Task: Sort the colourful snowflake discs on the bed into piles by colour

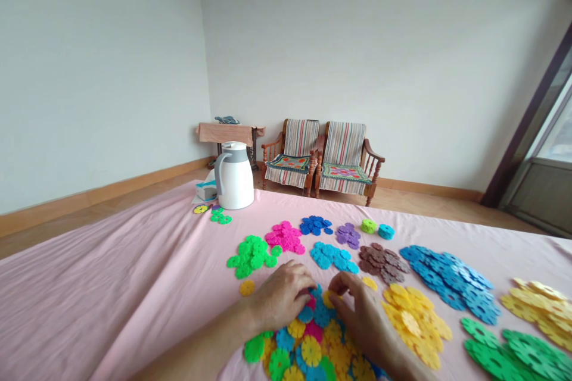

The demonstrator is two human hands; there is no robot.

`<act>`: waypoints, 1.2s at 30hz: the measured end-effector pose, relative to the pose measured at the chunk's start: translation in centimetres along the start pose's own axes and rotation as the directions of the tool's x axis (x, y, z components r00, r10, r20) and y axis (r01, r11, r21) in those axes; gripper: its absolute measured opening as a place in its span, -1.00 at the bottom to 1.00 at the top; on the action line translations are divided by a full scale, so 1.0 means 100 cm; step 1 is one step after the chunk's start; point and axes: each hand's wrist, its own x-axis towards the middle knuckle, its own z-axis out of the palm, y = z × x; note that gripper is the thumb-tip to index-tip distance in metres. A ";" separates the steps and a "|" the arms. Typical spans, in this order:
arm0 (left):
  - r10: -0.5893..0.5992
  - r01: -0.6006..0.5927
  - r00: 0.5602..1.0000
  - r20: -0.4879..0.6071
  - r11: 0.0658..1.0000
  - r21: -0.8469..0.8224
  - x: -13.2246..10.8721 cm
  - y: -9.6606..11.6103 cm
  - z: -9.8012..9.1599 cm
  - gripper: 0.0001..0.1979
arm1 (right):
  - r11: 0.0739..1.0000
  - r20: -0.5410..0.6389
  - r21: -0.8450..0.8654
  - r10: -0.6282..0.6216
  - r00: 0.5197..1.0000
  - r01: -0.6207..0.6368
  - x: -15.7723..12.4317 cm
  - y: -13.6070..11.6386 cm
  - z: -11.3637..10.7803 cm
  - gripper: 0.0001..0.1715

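A mixed pile of notched plastic discs (311,350), in yellow, blue, green and pink, lies close in front of me. My left hand (286,289) rests at its far left edge with fingers curled down among the discs. What those fingers hold, if anything, is hidden. Over the far right part of the pile, my right hand (357,312) has its thumb and index finger closed on a yellow notched disc (328,299). Beyond my hands are single-colour heaps: green discs (252,255), pink discs (286,237), light blue discs (334,256) and brown discs (383,262).
Dark blue (315,225) and purple discs (348,235) lie farther back. Large blue (453,280), yellow (415,321) and green discs (513,348) spread to the right. A white jug (235,181) stands on the pink cloth (147,274). Two wooden chairs (346,149) stand against the wall.
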 end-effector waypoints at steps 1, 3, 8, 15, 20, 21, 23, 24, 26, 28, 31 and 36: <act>-0.001 0.001 1.000 0.001 1.000 0.000 0.000 0.000 0.000 -0.77 | 1.000 0.002 0.021 0.004 1.000 -0.004 0.001 -0.001 -0.004 -0.85; -0.005 0.005 1.000 0.002 1.000 0.003 -0.001 0.000 0.000 -0.78 | 0.999 -0.010 0.028 0.023 1.000 -0.023 0.005 0.002 -0.013 -0.82; -0.014 0.014 1.000 0.009 1.000 -0.001 -0.001 -0.001 0.000 -0.77 | 0.976 -0.100 -0.180 0.103 0.990 -0.120 0.012 0.033 -0.047 -0.81; -0.002 0.002 1.000 0.008 1.000 -0.012 -0.001 -0.002 0.001 -0.75 | 0.825 -0.117 -0.515 0.201 0.973 -0.232 0.007 0.065 -0.071 -0.78; -0.005 0.005 1.000 0.007 1.000 -0.014 -0.001 -0.002 0.001 -0.76 | 0.966 -0.108 -0.253 0.032 0.994 -0.059 0.009 0.053 -0.042 -0.75; -0.006 0.006 1.000 0.009 1.000 -0.012 -0.001 -0.001 0.000 -0.76 | 0.982 -0.080 -0.184 0.024 0.997 -0.038 0.009 0.048 -0.034 -0.74; -0.009 0.009 1.000 0.009 1.000 -0.006 -0.001 -0.001 0.000 -0.77 | 0.997 -0.019 -0.077 -0.001 1.000 0.000 0.005 0.037 -0.020 -0.74; -0.009 0.009 1.000 0.009 1.000 -0.004 0.000 -0.001 0.000 -0.77 | 0.999 0.008 -0.042 -0.011 1.000 0.011 0.003 0.032 -0.015 -0.74; -0.007 0.007 1.000 0.007 1.000 -0.005 0.000 -0.002 0.000 -0.76 | 1.000 0.057 0.001 -0.019 0.998 0.019 -0.001 0.023 -0.008 -0.72; -0.005 0.005 1.000 0.004 1.000 -0.011 -0.001 -0.002 0.001 -0.74 | 1.000 0.100 -0.001 -0.006 0.995 0.006 -0.004 0.016 -0.006 -0.73; -0.006 0.006 1.000 0.001 1.000 -0.014 -0.001 -0.002 0.001 -0.74 | 0.999 0.140 -0.050 0.028 0.990 -0.021 -0.005 0.010 -0.007 -0.80; -0.002 0.002 1.000 -0.001 1.000 -0.010 -0.002 -0.002 0.001 -0.74 | 0.995 0.109 -0.091 0.040 0.993 -0.030 -0.006 0.015 -0.002 -0.87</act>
